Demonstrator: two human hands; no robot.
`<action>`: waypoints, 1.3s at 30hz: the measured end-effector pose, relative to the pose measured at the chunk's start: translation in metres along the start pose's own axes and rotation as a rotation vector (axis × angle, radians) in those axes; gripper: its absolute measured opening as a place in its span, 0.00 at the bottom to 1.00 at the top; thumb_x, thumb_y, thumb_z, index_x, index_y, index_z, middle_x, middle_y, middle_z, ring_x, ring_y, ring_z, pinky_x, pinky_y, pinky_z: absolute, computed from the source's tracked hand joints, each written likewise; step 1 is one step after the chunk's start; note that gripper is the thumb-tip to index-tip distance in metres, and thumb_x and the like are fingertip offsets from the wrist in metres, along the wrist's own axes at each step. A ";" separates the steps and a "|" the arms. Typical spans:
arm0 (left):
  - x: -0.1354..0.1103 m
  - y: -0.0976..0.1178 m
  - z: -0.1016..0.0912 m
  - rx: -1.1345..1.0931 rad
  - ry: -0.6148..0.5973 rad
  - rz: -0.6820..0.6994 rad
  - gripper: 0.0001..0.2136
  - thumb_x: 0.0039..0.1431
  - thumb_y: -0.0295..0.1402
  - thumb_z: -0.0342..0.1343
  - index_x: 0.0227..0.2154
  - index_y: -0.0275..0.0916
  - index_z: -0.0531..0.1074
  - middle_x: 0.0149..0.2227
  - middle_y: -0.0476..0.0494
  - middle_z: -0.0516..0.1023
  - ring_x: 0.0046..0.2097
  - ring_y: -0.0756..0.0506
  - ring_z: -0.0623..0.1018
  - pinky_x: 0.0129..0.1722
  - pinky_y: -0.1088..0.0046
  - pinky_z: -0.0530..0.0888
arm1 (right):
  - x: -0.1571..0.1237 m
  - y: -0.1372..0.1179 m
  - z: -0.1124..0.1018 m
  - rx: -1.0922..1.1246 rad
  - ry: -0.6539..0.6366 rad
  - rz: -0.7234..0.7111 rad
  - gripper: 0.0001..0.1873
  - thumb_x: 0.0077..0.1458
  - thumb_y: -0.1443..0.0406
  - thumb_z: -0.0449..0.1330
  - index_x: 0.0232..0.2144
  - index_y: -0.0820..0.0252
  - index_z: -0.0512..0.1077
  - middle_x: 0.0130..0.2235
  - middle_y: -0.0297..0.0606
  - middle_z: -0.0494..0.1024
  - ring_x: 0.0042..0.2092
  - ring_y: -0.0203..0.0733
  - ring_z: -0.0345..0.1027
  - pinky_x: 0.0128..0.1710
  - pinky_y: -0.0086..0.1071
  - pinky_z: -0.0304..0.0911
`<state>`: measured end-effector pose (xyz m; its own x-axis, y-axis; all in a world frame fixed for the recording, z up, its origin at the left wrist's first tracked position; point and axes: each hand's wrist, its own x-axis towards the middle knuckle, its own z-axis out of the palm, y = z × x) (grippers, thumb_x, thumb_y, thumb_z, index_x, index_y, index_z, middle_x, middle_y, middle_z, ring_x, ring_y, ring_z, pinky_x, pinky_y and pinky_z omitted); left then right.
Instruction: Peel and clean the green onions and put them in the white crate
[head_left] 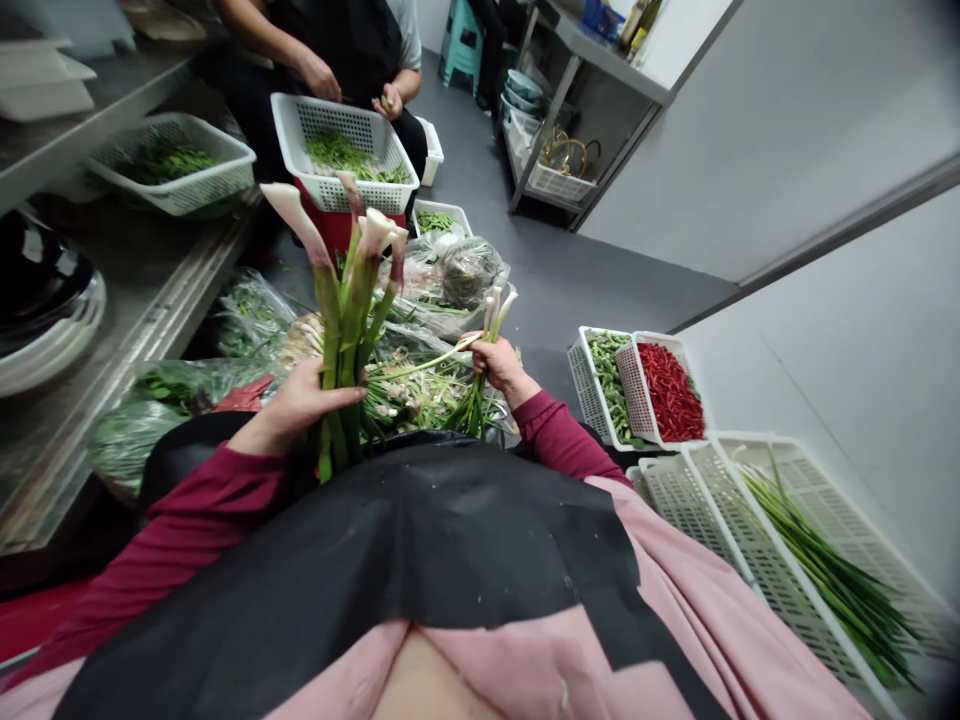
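Note:
My left hand (304,405) is closed round a bunch of thick green garlic stalks (349,310), upright, their white and purplish root ends up. In my right hand (495,362) is a smaller bunch of thin scallions (491,315), white ends up and green leaves hanging down. One pale thin stalk stretches from the right fingers towards the left bunch. Below and between my hands lies a heap of trimmings and loose greens (424,390). My black apron (450,520) hides the lower ends of the stalks.
Ahead, a person works over a white basket of cut greens (345,150). Clear plastic bags (472,270) lie on the floor. To the right stand baskets of red chillies (670,390), green pods (611,380) and long green stalks (817,550). A metal shelf (150,330) runs along the left.

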<state>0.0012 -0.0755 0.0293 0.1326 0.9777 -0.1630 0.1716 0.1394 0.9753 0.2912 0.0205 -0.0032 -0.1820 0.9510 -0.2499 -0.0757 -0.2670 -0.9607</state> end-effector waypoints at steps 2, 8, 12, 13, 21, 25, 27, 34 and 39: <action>0.000 -0.001 -0.001 -0.021 0.018 0.015 0.16 0.36 0.36 0.66 0.30 0.33 0.73 0.27 0.46 0.75 0.31 0.45 0.73 0.33 0.68 0.70 | 0.004 0.005 -0.006 -0.157 0.043 -0.017 0.14 0.43 0.65 0.61 0.36 0.65 0.71 0.26 0.32 0.75 0.17 0.25 0.50 0.16 0.23 0.48; 0.002 -0.003 -0.004 -0.079 0.112 0.032 0.16 0.36 0.36 0.67 0.29 0.33 0.73 0.27 0.48 0.74 0.30 0.47 0.72 0.33 0.71 0.69 | 0.007 0.032 -0.019 -0.390 -0.153 0.223 0.33 0.37 0.68 0.68 0.48 0.62 0.64 0.20 0.25 0.68 0.17 0.26 0.53 0.15 0.21 0.45; 0.007 -0.005 -0.004 -0.113 0.144 0.028 0.17 0.38 0.36 0.67 0.31 0.32 0.73 0.28 0.48 0.74 0.30 0.48 0.72 0.33 0.72 0.68 | 0.002 0.024 -0.012 -0.025 -0.291 0.239 0.35 0.37 0.73 0.64 0.50 0.58 0.60 0.22 0.21 0.63 0.17 0.24 0.46 0.15 0.21 0.43; 0.009 -0.005 -0.003 -0.112 0.132 0.031 0.17 0.38 0.36 0.67 0.31 0.32 0.73 0.28 0.48 0.74 0.30 0.48 0.72 0.33 0.72 0.68 | 0.000 0.016 -0.010 0.072 -0.335 0.230 0.35 0.37 0.74 0.62 0.50 0.58 0.61 0.24 0.22 0.64 0.17 0.23 0.45 0.15 0.21 0.43; 0.027 0.002 0.028 -0.056 -0.077 0.024 0.18 0.37 0.38 0.66 0.31 0.32 0.72 0.27 0.47 0.75 0.29 0.45 0.73 0.30 0.71 0.69 | -0.014 -0.026 0.025 0.159 -0.480 0.112 0.17 0.44 0.62 0.65 0.37 0.61 0.68 0.20 0.23 0.57 0.18 0.24 0.41 0.16 0.22 0.41; 0.035 0.006 0.042 -0.086 -0.195 0.026 0.19 0.39 0.37 0.65 0.36 0.32 0.74 0.33 0.43 0.78 0.35 0.41 0.76 0.36 0.67 0.72 | -0.002 -0.030 0.019 -0.040 -0.066 -0.136 0.20 0.48 0.50 0.61 0.25 0.61 0.65 0.17 0.23 0.55 0.17 0.25 0.46 0.17 0.23 0.45; 0.040 0.003 0.042 -0.133 -0.188 0.048 0.20 0.39 0.36 0.65 0.38 0.32 0.75 0.36 0.42 0.79 0.39 0.40 0.77 0.39 0.66 0.72 | 0.001 -0.046 -0.002 -0.136 0.259 -0.369 0.21 0.49 0.49 0.59 0.24 0.61 0.64 0.19 0.26 0.61 0.20 0.26 0.53 0.20 0.23 0.52; 0.051 -0.018 0.029 -0.523 -0.253 -0.147 0.22 0.39 0.32 0.62 0.41 0.32 0.75 0.33 0.40 0.80 0.34 0.42 0.78 0.31 0.68 0.75 | -0.023 -0.079 -0.021 -0.523 0.296 -0.604 0.20 0.51 0.51 0.58 0.30 0.64 0.72 0.24 0.33 0.71 0.23 0.31 0.61 0.26 0.27 0.59; 0.058 -0.030 0.037 -0.584 -0.307 -0.184 0.23 0.39 0.30 0.63 0.43 0.30 0.74 0.33 0.38 0.81 0.35 0.40 0.80 0.34 0.65 0.76 | -0.024 -0.011 0.060 -0.433 -0.063 -0.229 0.19 0.42 0.54 0.65 0.26 0.66 0.72 0.24 0.33 0.71 0.27 0.33 0.63 0.30 0.28 0.59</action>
<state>0.0400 -0.0288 -0.0145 0.4377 0.8529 -0.2846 -0.3254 0.4454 0.8341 0.2380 -0.0089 0.0209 -0.2678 0.9629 -0.0316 0.2916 0.0497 -0.9552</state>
